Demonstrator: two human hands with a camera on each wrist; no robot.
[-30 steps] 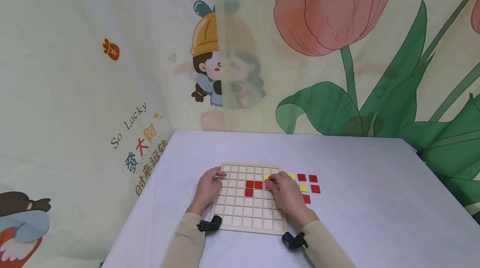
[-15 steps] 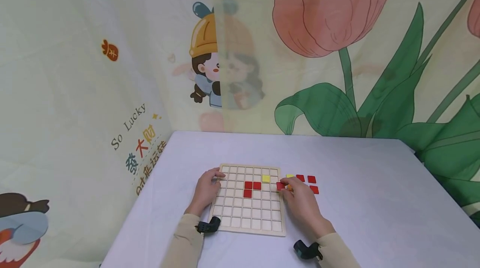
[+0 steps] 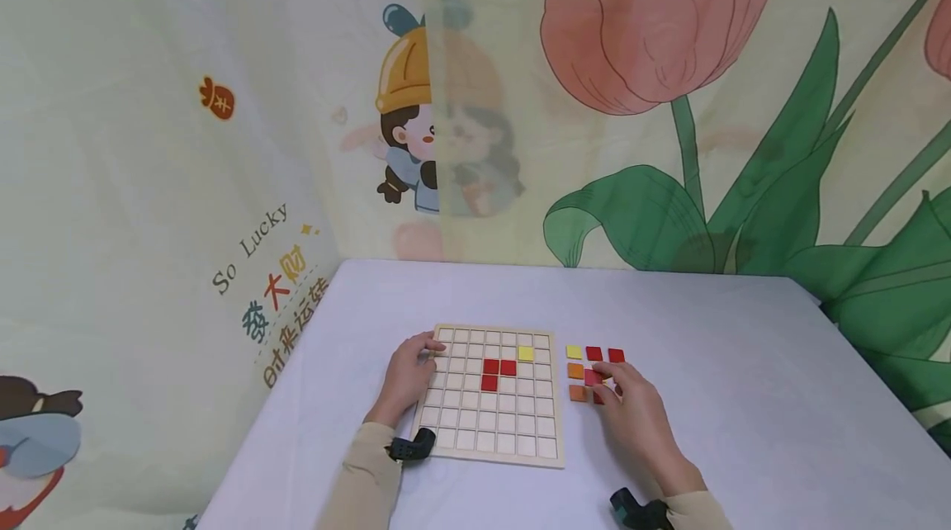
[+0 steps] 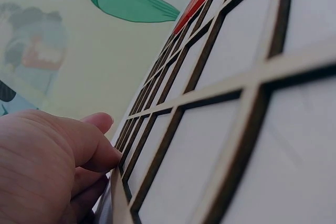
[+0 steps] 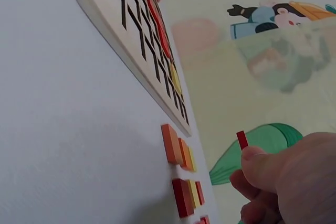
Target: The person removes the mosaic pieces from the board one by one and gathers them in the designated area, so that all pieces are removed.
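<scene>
A square wooden grid board (image 3: 468,423) lies on the white table. Three red tiles (image 3: 491,366) sit in cells near its middle, and a yellow tile (image 3: 526,353) lies farther up on the right. My left hand (image 3: 404,377) holds the board by its left edge, fingertips at the rim in the left wrist view. Off the board's right side, my right hand (image 3: 641,410) pinches a small red tile (image 5: 242,139) between thumb and finger. In the head view that hand is over the loose tiles and hides some of them.
Right of the board lie loose tiles in rows: orange ones (image 3: 575,371), a yellow one (image 3: 574,352) and several red ones (image 3: 616,355). The table (image 3: 743,398) extends to the right. Printed curtains (image 3: 483,101) hang behind and at left.
My right hand has moved right, from over the board to above the loose tiles, with the red tile still pinched. My left hand has stayed at the board's edge.
</scene>
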